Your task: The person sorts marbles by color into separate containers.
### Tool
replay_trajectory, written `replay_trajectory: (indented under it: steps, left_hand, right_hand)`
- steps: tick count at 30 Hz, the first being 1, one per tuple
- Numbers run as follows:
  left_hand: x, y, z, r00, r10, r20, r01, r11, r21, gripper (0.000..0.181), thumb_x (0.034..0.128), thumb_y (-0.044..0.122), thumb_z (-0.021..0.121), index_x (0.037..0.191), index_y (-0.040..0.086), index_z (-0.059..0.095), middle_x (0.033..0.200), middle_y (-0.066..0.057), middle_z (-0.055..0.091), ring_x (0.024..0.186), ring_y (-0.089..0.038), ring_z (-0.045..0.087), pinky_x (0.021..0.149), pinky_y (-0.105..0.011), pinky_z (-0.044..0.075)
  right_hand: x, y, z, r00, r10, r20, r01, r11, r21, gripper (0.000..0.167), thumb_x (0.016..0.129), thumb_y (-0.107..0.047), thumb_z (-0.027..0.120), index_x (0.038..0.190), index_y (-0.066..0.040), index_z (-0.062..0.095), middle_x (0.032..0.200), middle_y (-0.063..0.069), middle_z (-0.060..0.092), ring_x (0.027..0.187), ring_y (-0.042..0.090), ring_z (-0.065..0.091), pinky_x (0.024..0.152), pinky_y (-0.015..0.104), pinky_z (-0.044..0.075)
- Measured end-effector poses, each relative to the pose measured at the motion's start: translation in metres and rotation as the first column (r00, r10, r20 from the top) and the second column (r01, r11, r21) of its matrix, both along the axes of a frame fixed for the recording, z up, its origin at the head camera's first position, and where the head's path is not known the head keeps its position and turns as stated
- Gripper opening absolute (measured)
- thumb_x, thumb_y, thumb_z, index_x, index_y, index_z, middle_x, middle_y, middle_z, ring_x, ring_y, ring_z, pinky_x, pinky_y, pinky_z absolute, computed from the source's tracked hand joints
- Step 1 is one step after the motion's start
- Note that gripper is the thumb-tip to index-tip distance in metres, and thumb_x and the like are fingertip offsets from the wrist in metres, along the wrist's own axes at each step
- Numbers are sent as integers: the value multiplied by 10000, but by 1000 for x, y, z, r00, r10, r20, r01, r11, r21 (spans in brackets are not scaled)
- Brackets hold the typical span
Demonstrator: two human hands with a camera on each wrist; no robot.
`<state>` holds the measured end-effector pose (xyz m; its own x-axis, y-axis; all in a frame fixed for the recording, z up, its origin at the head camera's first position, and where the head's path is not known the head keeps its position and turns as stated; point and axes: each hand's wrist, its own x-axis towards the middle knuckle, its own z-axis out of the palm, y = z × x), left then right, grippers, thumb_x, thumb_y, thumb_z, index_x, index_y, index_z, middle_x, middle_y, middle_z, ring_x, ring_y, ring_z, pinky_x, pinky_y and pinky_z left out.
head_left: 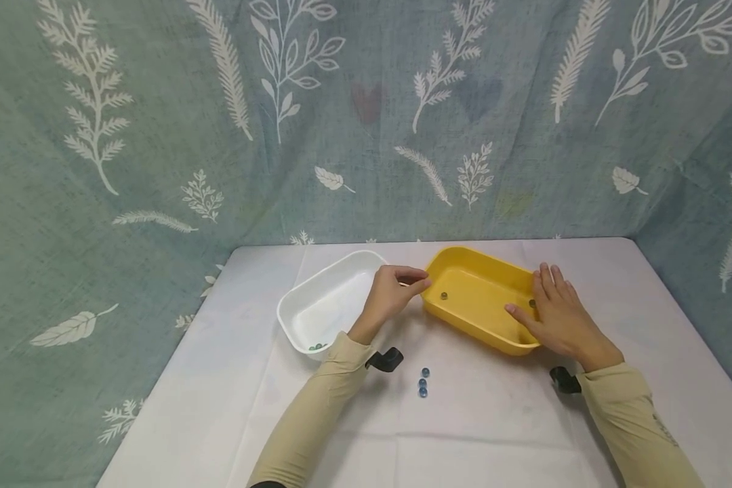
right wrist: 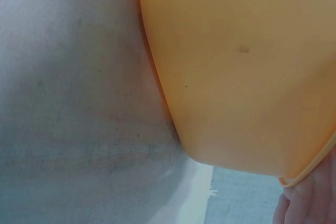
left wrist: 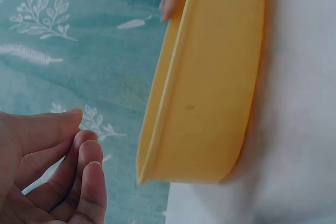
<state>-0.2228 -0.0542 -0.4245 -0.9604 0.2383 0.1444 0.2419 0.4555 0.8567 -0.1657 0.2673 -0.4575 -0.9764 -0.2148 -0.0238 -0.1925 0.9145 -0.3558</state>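
In the head view a yellow tray (head_left: 482, 332) stands on the table at a slant, with small dark marbles at its two ends, one of them a marble (head_left: 444, 296) near the left end. My left hand (head_left: 393, 291) is by its left rim. The left wrist view shows that hand's fingers (left wrist: 92, 182) loosely bent, thumb tip close to the index fingertip, with nothing visible between them. Across the tray's right end lies my right hand (head_left: 558, 315), fingers straight and thumb spread over the inside. Part of that hand appears beside the rim in the right wrist view.
A white tray (head_left: 287, 305) stands to the left, partly behind my left forearm, with several green marbles (head_left: 317, 347) in its near corner. Three blue marbles (head_left: 423, 383) lie on the white tablecloth (head_left: 476, 413) between my arms. A patterned curtain (head_left: 366, 190) hangs behind the table.
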Motion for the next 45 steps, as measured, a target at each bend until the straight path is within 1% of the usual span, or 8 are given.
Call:
replay_trajectory:
  steps: [4,11,17,28,33,37,42,45]
  left_hand:
    - [13,-6,-1,1000,-16,1,16,1000,10,243,909,209,808,1082,38,812,1048,-107,811,910,-210,745,725,-198,559]
    - [34,-20,-6,999,-45,3,45,999,6,190,910,189,805,1058,70,821,1031,-83,814,902,-148,722,793,-231,588]
    - [49,-29,-11,998,-58,29,58,998,6,199,903,176,807,1057,51,817,1015,-80,816,869,-109,713,779,-214,579]
    - [76,-36,-27,990,-122,77,123,992,-10,237,906,170,794,1079,7,801,1016,-102,811,893,-125,728,759,-199,572]
    - [82,-36,-34,988,-134,81,136,991,-12,234,902,159,793,1076,2,800,997,-122,806,841,-61,701,743,-201,577]
    - [84,-36,-38,982,-158,108,159,987,0,240,900,152,792,1076,-12,795,977,-143,798,777,-4,659,713,-183,571]
    - [87,-36,-43,975,-186,117,189,982,-11,232,889,130,802,1058,-28,794,945,-159,797,710,11,641,680,-170,567]
    - [87,-35,-46,973,-203,108,207,978,-34,212,882,111,805,1048,-20,799,940,-153,798,728,6,649,691,-168,568]
  right_hand:
    - [-1,0,0,1000,3,-11,-3,1000,1,1054,1041,-673,370,1593,142,-8,1684,353,-80,1572,543,-64,1240,721,64]
    - [-1,0,0,1000,1,-11,-1,1000,2,1055,1037,-671,383,1595,144,12,1688,353,-61,1575,539,-53,1241,719,68]
    - [0,0,0,1000,2,-20,-2,1000,-7,1056,1037,-669,389,1593,148,16,1687,355,-55,1575,541,-43,1237,723,76]
    - [0,0,0,1000,4,-15,-4,1000,-13,1053,1038,-661,398,1594,144,6,1686,358,-59,1573,546,-40,1234,725,83]
    - [-1,0,1,1000,5,-21,-5,1000,-3,1053,1041,-667,376,1590,153,10,1682,366,-56,1571,548,-41,1238,720,87]
    - [-1,0,1,1000,0,-11,0,1000,2,1062,1037,-678,371,1591,152,6,1684,356,-72,1575,539,-54,1245,713,74]
    - [-1,-1,0,1000,-3,13,3,1000,-1,1078,1029,-694,367,1595,134,-29,1691,337,-94,1581,522,-79,1250,707,54]
    - [-1,0,0,1000,-4,14,4,1000,-7,1078,1029,-694,368,1595,132,-30,1692,339,-88,1580,523,-81,1248,710,55]
